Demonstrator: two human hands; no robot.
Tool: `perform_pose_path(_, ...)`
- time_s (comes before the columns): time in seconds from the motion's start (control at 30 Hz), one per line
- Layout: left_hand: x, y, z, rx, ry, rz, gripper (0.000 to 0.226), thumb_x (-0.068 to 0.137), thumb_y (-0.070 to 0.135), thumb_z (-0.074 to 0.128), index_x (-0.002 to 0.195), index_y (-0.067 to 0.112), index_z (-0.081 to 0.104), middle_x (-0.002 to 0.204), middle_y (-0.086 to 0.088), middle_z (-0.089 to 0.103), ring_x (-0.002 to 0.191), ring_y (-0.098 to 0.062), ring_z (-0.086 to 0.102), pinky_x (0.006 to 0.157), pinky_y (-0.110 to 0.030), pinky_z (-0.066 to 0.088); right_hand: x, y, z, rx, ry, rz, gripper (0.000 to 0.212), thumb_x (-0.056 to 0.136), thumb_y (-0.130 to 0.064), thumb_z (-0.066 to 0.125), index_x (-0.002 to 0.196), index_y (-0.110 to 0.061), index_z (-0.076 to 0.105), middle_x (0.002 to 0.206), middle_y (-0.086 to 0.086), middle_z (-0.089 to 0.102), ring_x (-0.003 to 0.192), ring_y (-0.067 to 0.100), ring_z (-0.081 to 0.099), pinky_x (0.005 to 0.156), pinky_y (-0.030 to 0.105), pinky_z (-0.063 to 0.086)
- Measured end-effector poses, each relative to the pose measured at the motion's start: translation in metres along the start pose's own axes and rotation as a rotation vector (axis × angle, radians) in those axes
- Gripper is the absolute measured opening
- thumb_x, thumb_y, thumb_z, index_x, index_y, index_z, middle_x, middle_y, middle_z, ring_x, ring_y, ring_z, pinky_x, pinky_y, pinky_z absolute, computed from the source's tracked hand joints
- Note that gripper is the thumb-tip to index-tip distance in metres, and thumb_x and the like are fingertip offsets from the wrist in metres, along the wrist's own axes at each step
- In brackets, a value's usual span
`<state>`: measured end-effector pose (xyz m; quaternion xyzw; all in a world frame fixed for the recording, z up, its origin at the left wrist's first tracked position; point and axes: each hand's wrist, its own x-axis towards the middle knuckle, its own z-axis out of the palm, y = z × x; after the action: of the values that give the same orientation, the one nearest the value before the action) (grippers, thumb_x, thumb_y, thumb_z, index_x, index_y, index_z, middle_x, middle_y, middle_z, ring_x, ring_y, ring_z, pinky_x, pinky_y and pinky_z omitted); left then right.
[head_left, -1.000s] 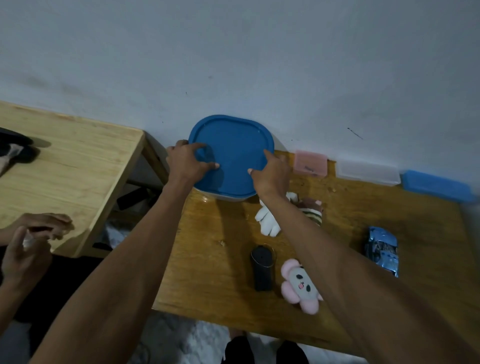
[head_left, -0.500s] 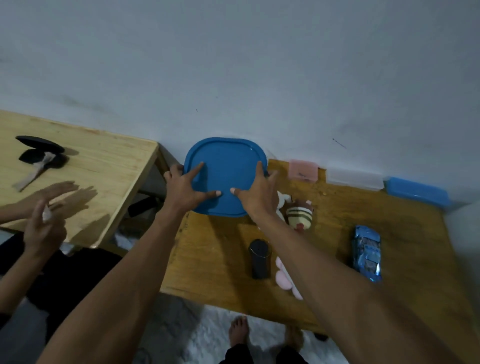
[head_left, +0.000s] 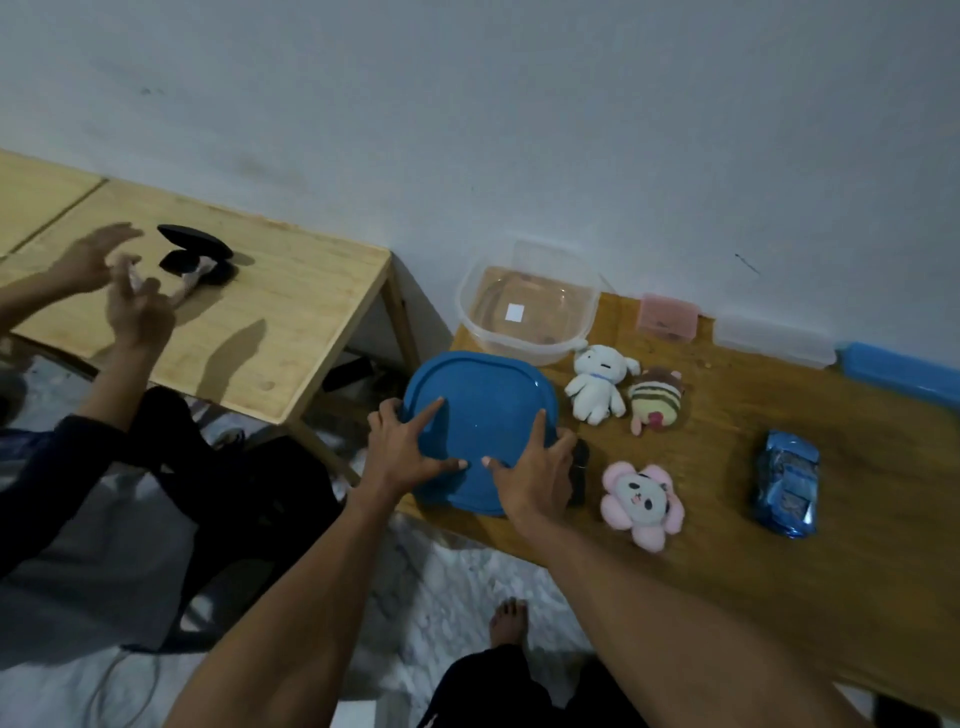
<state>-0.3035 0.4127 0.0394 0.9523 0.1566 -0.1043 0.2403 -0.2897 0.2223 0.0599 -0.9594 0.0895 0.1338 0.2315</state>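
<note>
Head camera: left hand (head_left: 402, 447) and right hand (head_left: 535, 475) are gripping the lid (head_left: 483, 415), which is overhanging the bench (head_left: 727, 493) edge; slackening could drop it.

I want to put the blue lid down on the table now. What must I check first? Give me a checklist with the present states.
1. Left hand and right hand both hold the blue lid: ok.
2. Lid fully over the table: its left part passes the edge, not ok.
3. Landing place free: a black object lies by the right hand, not ok.
4. White plush toy apart from the lid: ok.
5. Lid touching the table: cannot tell.
</note>
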Motion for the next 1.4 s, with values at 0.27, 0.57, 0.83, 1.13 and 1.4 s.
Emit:
perform_pose_path(0.27, -0.009, -0.017, 0.022, 0.02, -0.053, -0.026, 0.105, 0.062, 0.077, 0.075, 0.152, 0.046, 0.033, 0.141, -0.013, 0.025, 0.128, -0.036, 0.026, 0.114, -0.047, 0.033, -0.006, 0.009, 0.021, -0.114, -0.101, 0.022, 0.099, 0.083, -0.057, 0.071, 0.156, -0.022, 0.015, 0.145, 0.013, 0.021, 0.122, 0.032, 0.041, 0.081, 0.04, 0.052)
perform_pose_path(0.57, -0.01, -0.011, 0.027, 0.096, -0.062, -0.051, 0.103, 0.063, 0.078, 0.073, 0.152, 0.049, 0.03, 0.146, -0.013, 0.023, 0.133, -0.038, 0.026, 0.113, -0.052, 0.031, -0.007, 0.001, 0.026, -0.252, -0.158, 0.047, 0.091, 0.085, -0.058, 0.067, 0.153, -0.017, 0.022, 0.153, 0.018, 0.015, 0.135, 0.037, 0.029, 0.103, 0.048, 0.039)
perform_pose_path(0.83, 0.003, 0.043, 0.024, 0.058, 0.097, 0.084, 0.087, 0.07, 0.079, 0.06, 0.147, 0.044, 0.042, 0.159, -0.016, 0.019, 0.143, -0.04, 0.017, 0.112, -0.06, 0.024, 0.02, 0.004, -0.02, -0.057, 0.067, -0.047, 0.05, 0.091, -0.046, 0.063, 0.132, -0.021, 0.051, 0.134, 0.01, 0.041, 0.121, 0.032, 0.045, 0.094, 0.047, 0.048)
perform_pose_path(1.13, 0.057, 0.172, 0.059, -0.209, -0.012, 0.314, 0.075, 0.077, 0.067, 0.059, 0.144, 0.031, 0.052, 0.127, -0.017, 0.059, 0.115, -0.035, 0.057, 0.094, -0.049, 0.05, 0.085, 0.079, -0.09, 0.259, 0.263, 0.114, 0.049, 0.091, -0.038, 0.068, 0.137, -0.03, 0.055, 0.141, 0.008, 0.047, 0.126, 0.031, 0.048, 0.096, 0.042, 0.048)
perform_pose_path(1.4, 0.083, 0.223, 0.093, -0.292, -0.076, 0.197, 0.068, 0.086, 0.03, 0.075, 0.148, 0.03, 0.046, 0.146, -0.018, 0.042, 0.133, -0.035, 0.043, 0.111, -0.044, 0.041, 0.128, 0.129, -0.112, 0.36, 0.122, 0.187, 0.068, 0.086, -0.027, 0.075, 0.146, -0.038, 0.044, 0.138, 0.01, 0.045, 0.123, 0.029, 0.051, 0.099, 0.037, 0.045)
